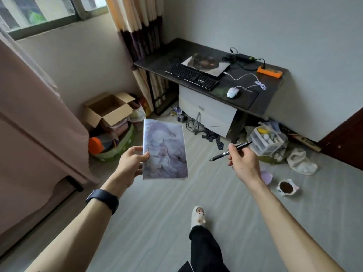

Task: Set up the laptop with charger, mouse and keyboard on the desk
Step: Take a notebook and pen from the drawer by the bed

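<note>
Notebook held by left hand, pen pinched by right hand; at two o'clock, mouse cable may be snagged by the pen.

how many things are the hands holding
2: a notebook gripped by the left hand, and a black pen pinched in the right hand. Nothing else shows in either, though palms are partly hidden.

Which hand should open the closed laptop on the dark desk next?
Probably the right hand: it pinches only a thin black pen, and the picture-covered grey laptop lies nearer that side. The left hand grips a big marbled notebook.
</note>
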The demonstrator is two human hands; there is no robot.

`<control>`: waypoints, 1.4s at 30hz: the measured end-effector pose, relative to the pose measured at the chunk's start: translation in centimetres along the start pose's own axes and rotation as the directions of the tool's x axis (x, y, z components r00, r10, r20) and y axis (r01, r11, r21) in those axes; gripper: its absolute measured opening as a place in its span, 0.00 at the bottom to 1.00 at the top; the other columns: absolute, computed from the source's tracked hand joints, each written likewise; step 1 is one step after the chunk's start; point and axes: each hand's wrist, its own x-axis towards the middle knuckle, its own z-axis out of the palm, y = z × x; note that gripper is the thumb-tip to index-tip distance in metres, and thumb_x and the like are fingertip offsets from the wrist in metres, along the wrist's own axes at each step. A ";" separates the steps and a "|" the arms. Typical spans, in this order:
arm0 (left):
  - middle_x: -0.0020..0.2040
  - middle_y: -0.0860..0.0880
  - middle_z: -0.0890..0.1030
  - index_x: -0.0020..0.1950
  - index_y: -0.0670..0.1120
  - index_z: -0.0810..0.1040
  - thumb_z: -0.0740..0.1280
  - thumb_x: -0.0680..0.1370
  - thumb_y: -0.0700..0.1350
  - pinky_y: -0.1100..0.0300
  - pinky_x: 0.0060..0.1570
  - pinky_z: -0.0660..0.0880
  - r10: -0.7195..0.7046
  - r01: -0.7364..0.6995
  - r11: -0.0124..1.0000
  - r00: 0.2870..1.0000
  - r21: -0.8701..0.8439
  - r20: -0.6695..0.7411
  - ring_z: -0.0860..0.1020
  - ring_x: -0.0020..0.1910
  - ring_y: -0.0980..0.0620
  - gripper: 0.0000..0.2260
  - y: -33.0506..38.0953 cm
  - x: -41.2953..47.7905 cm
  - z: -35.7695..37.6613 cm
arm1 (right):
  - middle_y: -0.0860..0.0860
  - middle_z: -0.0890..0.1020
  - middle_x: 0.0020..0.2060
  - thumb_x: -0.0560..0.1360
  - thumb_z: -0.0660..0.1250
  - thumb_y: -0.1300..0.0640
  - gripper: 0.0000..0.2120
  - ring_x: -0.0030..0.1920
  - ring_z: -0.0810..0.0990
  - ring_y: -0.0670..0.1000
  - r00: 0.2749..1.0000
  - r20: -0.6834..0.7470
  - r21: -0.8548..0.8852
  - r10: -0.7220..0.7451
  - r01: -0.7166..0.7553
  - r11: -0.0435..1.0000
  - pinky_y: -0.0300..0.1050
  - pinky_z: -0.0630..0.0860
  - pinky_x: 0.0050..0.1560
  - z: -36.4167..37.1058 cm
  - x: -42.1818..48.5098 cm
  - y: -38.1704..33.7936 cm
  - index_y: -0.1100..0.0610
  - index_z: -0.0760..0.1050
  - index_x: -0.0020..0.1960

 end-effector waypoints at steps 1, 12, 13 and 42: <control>0.52 0.42 0.83 0.61 0.44 0.76 0.69 0.79 0.40 0.57 0.31 0.78 0.005 -0.005 1.000 1.000 -0.001 0.004 0.84 0.43 0.43 0.11 1.2 2.5 0.7 | 0.48 0.82 0.31 0.79 0.65 0.43 0.18 0.32 0.81 0.47 1.000 0.010 0.008 0.012 -0.012 1.000 0.47 0.78 0.40 1.2 3.0 -0.3 0.56 0.76 0.39; 0.48 0.40 0.81 0.61 0.40 0.76 0.67 0.80 0.37 0.64 0.19 0.70 -0.060 0.047 0.995 0.988 -0.087 -0.143 0.80 0.29 0.50 0.10 16.0 28.7 2.7 | 0.50 0.83 0.33 0.81 0.62 0.45 0.19 0.27 0.78 0.39 0.991 0.128 -0.029 0.027 -0.024 0.999 0.43 0.72 0.36 15.7 33.6 -13.1 0.58 0.77 0.41; 0.49 0.39 0.81 0.61 0.40 0.76 0.67 0.80 0.37 0.64 0.20 0.71 -0.061 0.046 0.994 0.986 -0.096 -0.155 0.81 0.32 0.48 0.10 17.5 32.0 2.3 | 0.50 0.83 0.33 0.81 0.62 0.45 0.18 0.26 0.78 0.39 0.989 0.148 -0.034 0.017 -0.012 0.999 0.42 0.72 0.35 18.0 36.9 -14.5 0.58 0.77 0.41; 0.48 0.47 0.82 0.52 0.53 0.79 0.69 0.75 0.43 0.47 0.48 0.81 -0.161 0.193 0.797 0.981 0.572 -0.107 0.82 0.46 0.45 0.08 42.4 98.6 3.7 | 0.47 0.85 0.33 0.80 0.58 0.40 0.22 0.37 0.84 0.51 0.870 0.369 -0.331 0.327 -0.205 0.921 0.51 0.79 0.51 53.1 87.0 -22.2 0.55 0.77 0.38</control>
